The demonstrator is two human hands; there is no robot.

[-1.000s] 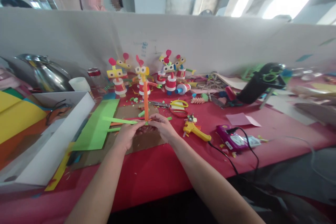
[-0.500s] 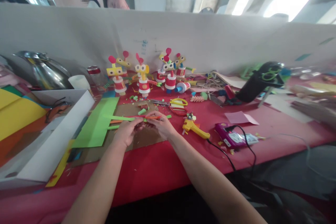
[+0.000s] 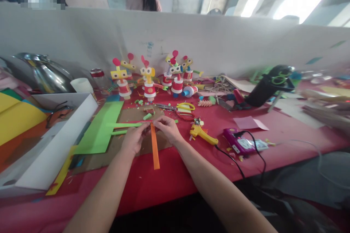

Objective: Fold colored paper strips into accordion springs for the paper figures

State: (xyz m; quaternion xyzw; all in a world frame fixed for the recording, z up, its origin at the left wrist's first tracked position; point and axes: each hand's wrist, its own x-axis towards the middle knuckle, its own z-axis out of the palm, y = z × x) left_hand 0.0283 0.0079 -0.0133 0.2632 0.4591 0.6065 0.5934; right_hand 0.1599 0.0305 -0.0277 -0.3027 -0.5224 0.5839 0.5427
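Orange paper strip (image 3: 155, 147): swung from pointing right, across the right hand (image 3: 168, 129), to pointing toward the wearer; flat, narrow, straight-edged, with a square-cut free end.
Light-green paper strip (image 3: 123, 125): long and flat; extends left from the fingers of the left hand (image 3: 133, 138), over the edge of the light-green paper sheet (image 3: 98, 129).
Left hand: thumb and fingers pinched on the light-green paper strip near its meeting point with the orange paper strip.
Right hand: thumb and fingers pinched at the upper end of the orange paper strip.
Strip position: meeting point between the 2 sets of fingertips, largely covered by them; orange length clear of the grip on the wearer's side. Fold detail at the meeting point cannot be made out.
Work surface: brown cardboard (image 3: 144, 148), matt and flat, on a smooth red tabletop (image 3: 164, 178).
Beyond the hands: 1 pleated red-and-green paper piece (image 3: 149, 110) and scissors with yellow and red handles (image 3: 186, 107).
Right side: yellow plastic glue gun (image 3: 203, 135), black-corded; glossy magenta power strip (image 3: 240, 142).
Rear: paper figures with red-and-white cylindrical bodies (image 3: 150, 90), pleated arms and red discs on top; 1 lies on its side.
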